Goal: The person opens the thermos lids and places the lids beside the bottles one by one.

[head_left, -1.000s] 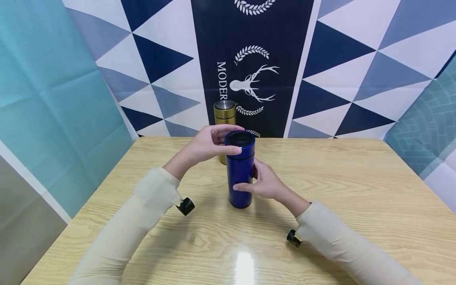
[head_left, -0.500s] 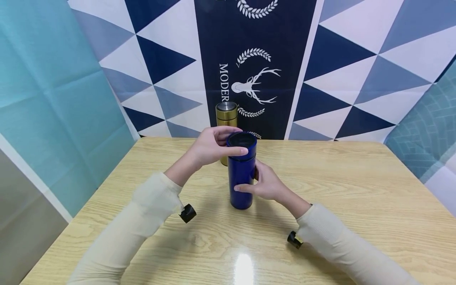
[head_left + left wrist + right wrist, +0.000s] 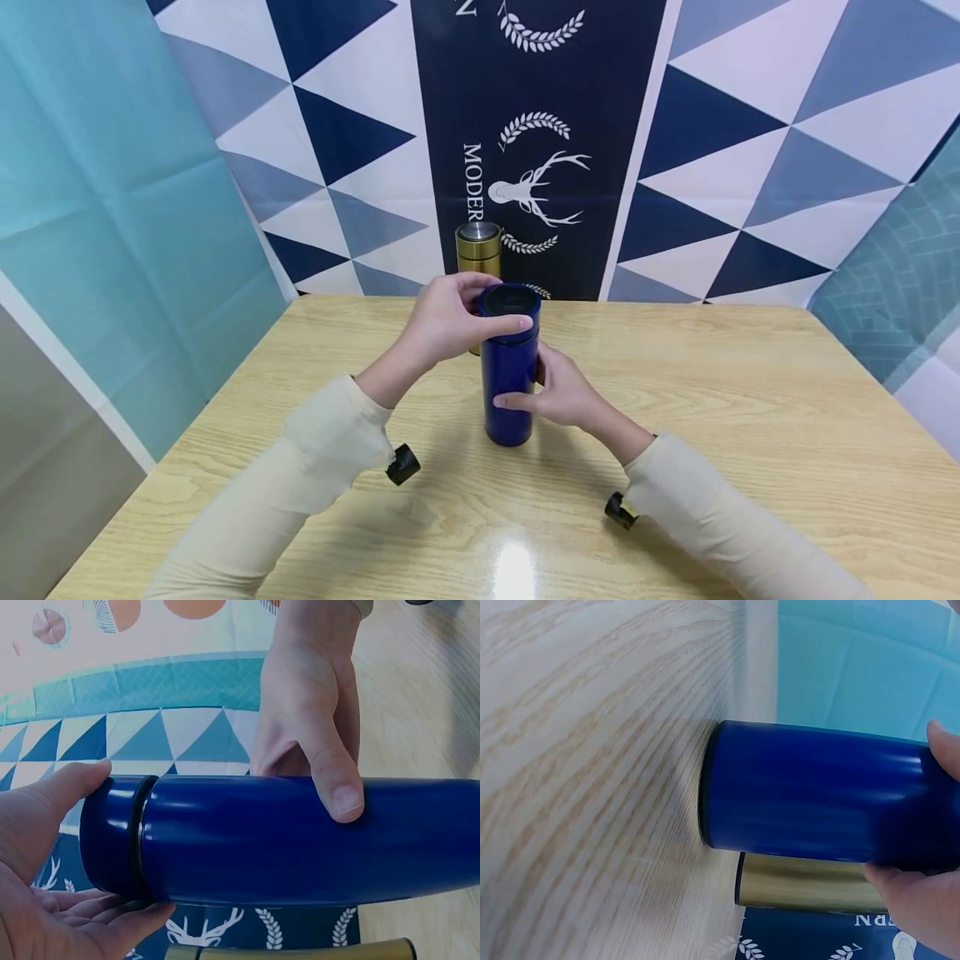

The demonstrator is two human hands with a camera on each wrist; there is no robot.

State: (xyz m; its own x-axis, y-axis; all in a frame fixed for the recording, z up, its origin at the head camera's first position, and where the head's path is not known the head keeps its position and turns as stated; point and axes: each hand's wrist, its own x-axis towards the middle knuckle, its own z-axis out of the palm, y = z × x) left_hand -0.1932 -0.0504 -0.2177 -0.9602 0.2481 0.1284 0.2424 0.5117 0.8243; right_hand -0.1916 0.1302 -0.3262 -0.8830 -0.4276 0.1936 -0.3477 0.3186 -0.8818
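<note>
A dark blue thermos bottle (image 3: 504, 367) stands upright on the table, its base right at the tabletop in the right wrist view. My left hand (image 3: 446, 325) grips the blue lid (image 3: 109, 832) from the left, thumb across the near side and fingers around the far side. A black ring shows between lid and body in the left wrist view. Lower down, my right hand (image 3: 566, 392) holds the body from the right, with the thumb (image 3: 341, 791) across its front. The other right-hand fingers are mostly hidden behind the bottle.
Behind the blue bottle stands a gold thermos bottle (image 3: 480, 258) with a silvery lid top, partly covered by my left hand. The wood-grain table (image 3: 712, 392) extends to a patterned cloth backdrop (image 3: 697, 125). Small black cameras (image 3: 403, 464) hang at both wrists.
My left hand has turned a little around the lid: its thumb slid rightward across the front, its fingers leftward at the back. The right hand keeps its hold, and the bottle stays in place.
</note>
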